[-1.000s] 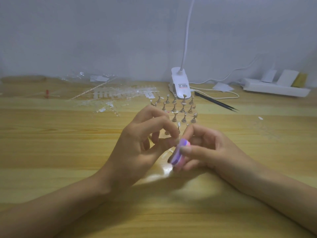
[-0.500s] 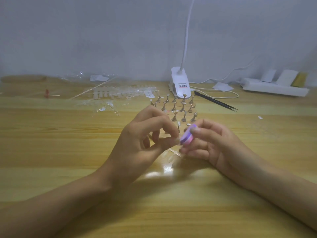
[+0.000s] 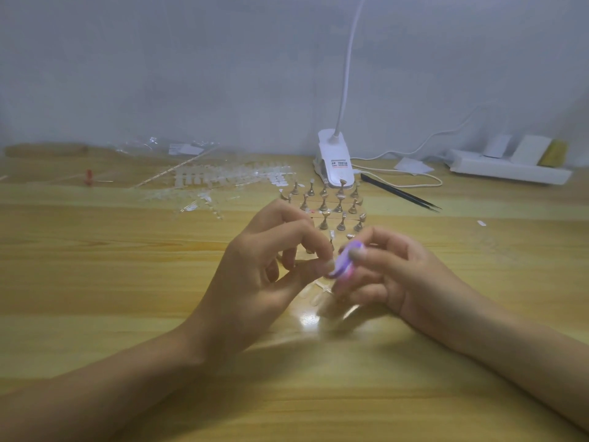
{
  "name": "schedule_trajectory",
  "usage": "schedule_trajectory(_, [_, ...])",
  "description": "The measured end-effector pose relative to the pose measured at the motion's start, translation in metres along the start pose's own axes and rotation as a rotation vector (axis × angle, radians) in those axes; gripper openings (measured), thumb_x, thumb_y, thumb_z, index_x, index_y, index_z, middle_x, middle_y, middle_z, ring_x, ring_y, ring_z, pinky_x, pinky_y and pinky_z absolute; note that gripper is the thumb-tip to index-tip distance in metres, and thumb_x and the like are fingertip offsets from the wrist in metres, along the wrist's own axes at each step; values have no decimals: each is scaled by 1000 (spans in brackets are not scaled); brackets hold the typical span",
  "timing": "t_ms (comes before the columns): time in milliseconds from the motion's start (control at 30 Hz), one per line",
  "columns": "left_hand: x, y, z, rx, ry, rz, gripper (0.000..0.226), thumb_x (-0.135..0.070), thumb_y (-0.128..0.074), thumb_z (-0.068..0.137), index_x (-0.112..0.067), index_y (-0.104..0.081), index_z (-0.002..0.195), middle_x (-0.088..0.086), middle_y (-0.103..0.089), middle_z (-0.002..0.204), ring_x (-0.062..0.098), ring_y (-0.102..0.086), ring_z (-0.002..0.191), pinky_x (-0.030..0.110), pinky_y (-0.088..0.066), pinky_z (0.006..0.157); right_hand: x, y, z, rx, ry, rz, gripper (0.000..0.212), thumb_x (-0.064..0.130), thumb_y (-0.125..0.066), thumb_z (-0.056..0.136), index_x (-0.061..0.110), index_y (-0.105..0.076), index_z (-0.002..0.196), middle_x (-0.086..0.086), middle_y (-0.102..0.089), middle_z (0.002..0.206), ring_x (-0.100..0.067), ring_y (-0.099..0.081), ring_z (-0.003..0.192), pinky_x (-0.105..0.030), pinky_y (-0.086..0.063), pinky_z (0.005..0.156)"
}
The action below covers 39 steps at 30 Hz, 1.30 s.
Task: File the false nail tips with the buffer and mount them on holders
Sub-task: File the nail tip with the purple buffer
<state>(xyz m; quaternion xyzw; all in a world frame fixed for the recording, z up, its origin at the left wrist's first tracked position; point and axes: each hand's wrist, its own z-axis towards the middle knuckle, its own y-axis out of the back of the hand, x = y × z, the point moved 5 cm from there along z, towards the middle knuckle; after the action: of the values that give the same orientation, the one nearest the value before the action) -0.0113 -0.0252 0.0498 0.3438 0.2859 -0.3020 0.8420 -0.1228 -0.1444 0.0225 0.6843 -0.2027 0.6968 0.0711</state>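
Two hands meet low over the bench (image 3: 127, 282), the left hand (image 3: 264, 266) pinching a small pale nail tip (image 3: 328, 267) between thumb and forefinger, the right hand (image 3: 392, 275) gripping the blurred purple-and-pink buffer (image 3: 345, 261) right against it, just before the holders (image 3: 331, 202).

One purple-and-pink foam buffer block (image 3: 345, 261) shows at centre frame, with at least twelve small gold metal nail holders (image 3: 324, 204) countable above it. Upper right: one white clip lamp (image 3: 334, 161), one pair of black tweezers (image 3: 400, 193) and one white power strip (image 3: 510, 170). The clear plastic false nail tips (image 3: 223, 178) at upper left are too many to count.
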Motion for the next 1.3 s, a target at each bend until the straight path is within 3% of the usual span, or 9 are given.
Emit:
schedule_trajectory(300, [0,-1,-1,12,-18,22,8,-24,-71,85,-23,-65,79,-12,-51,93,16,-49,70,27,-38,50,0,-7,-2,116,5,-17,8,16,-71,85,11,-65,89,-19,-73,88,-23,-74,75,-23,-57,62])
schedule_trajectory(400, [1,0,0,-1,-6,5,8,-22,-71,83,-23,-65,78,-13,-51,92,15,-49,70,30,-40,50,0,2,-1,-6,16,33,20,19,-68,82,4,-59,93,-18,-73,87,-24,-74,72,-24,-58,61])
schedule_trajectory(500, [0,0,-1,-3,-18,0,10,-26,-72,84,-22,-65,79,-13,-51,92,17,-49,70,34,-41,50,-1,-7,-1,119,9,-41,13,17,-70,84,9,-61,91,-17,-74,87,-22,-74,74,-24,-58,64])
schedule_trajectory(633, [0,-1,-2,13,-19,-16,8,-28,-69,85,-24,-64,79,-12,-51,92,16,-49,71,39,-40,51,0,2,-1,1,30,41,19,18,-67,84,4,-58,95,-13,-74,84,-21,-74,73,-24,-58,64])
schedule_trajectory(733, [1,0,-1,2,-9,-15,8,-28,-69,84,-26,-64,79,-11,-51,92,17,-50,71,36,-42,53,-1,-9,-2,172,22,-72,12,16,-70,90,11,-61,95,-10,-75,87,-18,-74,76,-24,-58,67])
schedule_trajectory(833, [2,0,-1,11,-10,-11,7,-30,-67,84,-26,-64,79,-13,-51,92,15,-49,71,33,-42,53,-2,0,0,40,42,7,16,18,-68,87,7,-59,95,-12,-74,87,-21,-73,76,-26,-58,67])
schedule_trajectory(1067, [4,0,-1,2,-1,-15,9,-27,-70,84,-29,-63,79,-13,-51,92,14,-48,70,36,-42,53,-2,2,1,39,47,47,18,18,-67,86,6,-60,97,-13,-74,90,-22,-73,80,-27,-59,72])
schedule_trajectory(1167, [3,0,-1,7,-11,-10,7,-29,-68,84,-28,-63,79,-12,-51,92,15,-49,71,38,-42,52,-2,-7,0,168,31,13,11,17,-69,85,12,-65,94,-14,-74,89,-23,-74,81,-26,-59,71])
schedule_trajectory(1300, [5,0,-1,-2,24,-34,10,-28,-72,82,-28,-64,78,-12,-51,91,15,-49,71,37,-42,51,-3,2,1,56,54,56,15,18,-68,84,8,-62,95,-15,-74,92,-22,-74,82,-27,-59,72])
